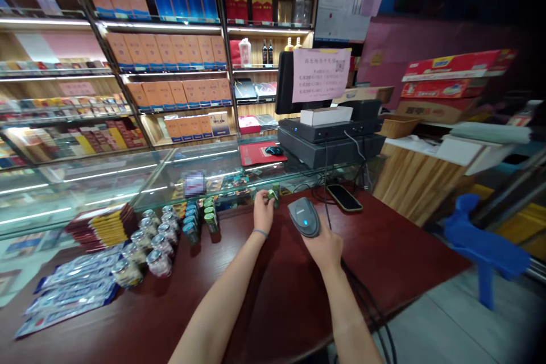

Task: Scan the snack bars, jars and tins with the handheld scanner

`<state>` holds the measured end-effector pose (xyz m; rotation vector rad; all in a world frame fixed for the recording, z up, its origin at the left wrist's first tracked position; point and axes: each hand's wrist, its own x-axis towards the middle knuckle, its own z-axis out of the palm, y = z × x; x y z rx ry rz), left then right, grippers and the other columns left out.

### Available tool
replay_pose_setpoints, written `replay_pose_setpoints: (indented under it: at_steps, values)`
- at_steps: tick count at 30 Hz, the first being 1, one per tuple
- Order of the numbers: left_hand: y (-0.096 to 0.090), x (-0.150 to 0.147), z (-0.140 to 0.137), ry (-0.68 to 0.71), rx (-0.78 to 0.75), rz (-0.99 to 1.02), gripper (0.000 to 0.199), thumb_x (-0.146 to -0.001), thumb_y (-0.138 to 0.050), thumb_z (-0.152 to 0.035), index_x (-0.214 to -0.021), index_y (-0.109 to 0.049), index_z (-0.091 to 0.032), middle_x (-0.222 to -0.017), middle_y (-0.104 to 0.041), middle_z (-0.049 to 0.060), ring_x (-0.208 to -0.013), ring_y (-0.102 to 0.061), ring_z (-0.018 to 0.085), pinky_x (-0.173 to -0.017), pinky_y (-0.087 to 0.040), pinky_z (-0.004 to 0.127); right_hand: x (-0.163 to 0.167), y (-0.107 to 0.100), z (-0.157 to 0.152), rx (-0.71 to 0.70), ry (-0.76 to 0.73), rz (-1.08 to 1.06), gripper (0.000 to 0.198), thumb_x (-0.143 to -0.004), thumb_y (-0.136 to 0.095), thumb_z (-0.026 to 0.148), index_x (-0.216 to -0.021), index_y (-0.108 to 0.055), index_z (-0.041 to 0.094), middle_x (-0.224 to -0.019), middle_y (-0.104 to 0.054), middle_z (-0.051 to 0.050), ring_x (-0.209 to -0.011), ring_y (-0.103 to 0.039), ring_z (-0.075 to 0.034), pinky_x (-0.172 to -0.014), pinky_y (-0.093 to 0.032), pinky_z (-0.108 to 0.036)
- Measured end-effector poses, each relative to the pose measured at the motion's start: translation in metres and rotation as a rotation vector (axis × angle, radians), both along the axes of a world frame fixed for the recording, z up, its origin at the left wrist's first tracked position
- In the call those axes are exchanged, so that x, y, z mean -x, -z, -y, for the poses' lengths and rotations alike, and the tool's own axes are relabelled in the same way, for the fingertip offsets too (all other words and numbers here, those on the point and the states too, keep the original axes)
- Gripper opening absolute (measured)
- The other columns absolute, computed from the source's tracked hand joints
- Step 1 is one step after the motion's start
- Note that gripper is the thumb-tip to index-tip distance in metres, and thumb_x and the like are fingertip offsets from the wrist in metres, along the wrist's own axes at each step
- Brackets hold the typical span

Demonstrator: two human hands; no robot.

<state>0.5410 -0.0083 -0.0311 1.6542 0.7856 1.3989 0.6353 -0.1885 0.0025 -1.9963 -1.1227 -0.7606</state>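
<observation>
My right hand (324, 243) is wrapped round the handle of a grey barcode scanner (303, 216), which shows a blue light on top. My left hand (264, 213) pinches a small green container (273, 198) at the far edge of the table; the fingers partly cover it. To the left of that hand stands a short row of green-topped small containers (210, 217). Beside it is a row of blue-topped ones (190, 226). Further left are two rows of glass jars with metal lids (158, 261).
Long blue-and-silver packets (72, 287) and stacked red and yellow packets (113, 227) lie at the left. A phone (344, 198) and cables lie right of the scanner. Behind stand a glass counter (162, 179) and a monitor (285, 82). A blue stool (486, 239) is at the right.
</observation>
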Motion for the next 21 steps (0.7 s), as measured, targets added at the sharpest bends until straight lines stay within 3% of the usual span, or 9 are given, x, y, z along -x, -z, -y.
replay_pose_setpoints:
  at_steps: [5,9,15,21]
  values:
    - [-0.017,0.072,0.026,0.318,0.414,0.28,0.042,-0.084,-0.066,-0.035,-0.122,-0.049,-0.026,-0.103,-0.062,0.003,-0.081,-0.062,0.012,-0.07,-0.052,0.025,0.015,0.001,-0.001,0.05,-0.098,-0.021,0.031,-0.077,-0.064,0.042,-0.099,-0.065,0.019,-0.059,-0.065,-0.002,-0.049,-0.056,-0.016,-0.052,-0.027,-0.025]
    - [-0.027,0.14,0.048,0.439,0.569,0.376,0.053,-0.08,-0.072,-0.033,-0.129,-0.053,-0.03,-0.114,-0.06,0.005,-0.093,-0.063,0.016,-0.075,-0.056,0.031,0.032,0.005,-0.003,0.105,-0.223,-0.033,0.035,-0.077,-0.061,0.04,-0.106,-0.061,0.02,-0.06,-0.066,-0.002,-0.051,-0.059,-0.018,-0.052,-0.028,-0.025]
    - [-0.024,0.215,0.063,0.398,0.612,0.436,0.052,-0.083,-0.07,-0.029,-0.133,-0.054,-0.032,-0.11,-0.063,0.003,-0.093,-0.064,0.015,-0.086,-0.057,0.038,0.058,0.013,-0.006,0.21,-0.44,0.053,0.037,-0.077,-0.058,0.037,-0.11,-0.059,0.02,-0.063,-0.069,-0.002,-0.056,-0.065,-0.021,-0.053,-0.033,-0.026]
    - [-0.009,0.241,0.065,0.232,0.665,0.504,0.056,-0.083,-0.069,-0.029,-0.136,-0.051,-0.034,-0.108,-0.066,0.003,-0.092,-0.065,0.015,-0.08,-0.056,0.033,0.08,0.021,-0.005,0.302,-0.802,0.239,0.045,-0.073,-0.055,0.027,-0.116,-0.055,0.015,-0.075,-0.072,-0.004,-0.066,-0.068,-0.019,-0.06,-0.041,-0.026]
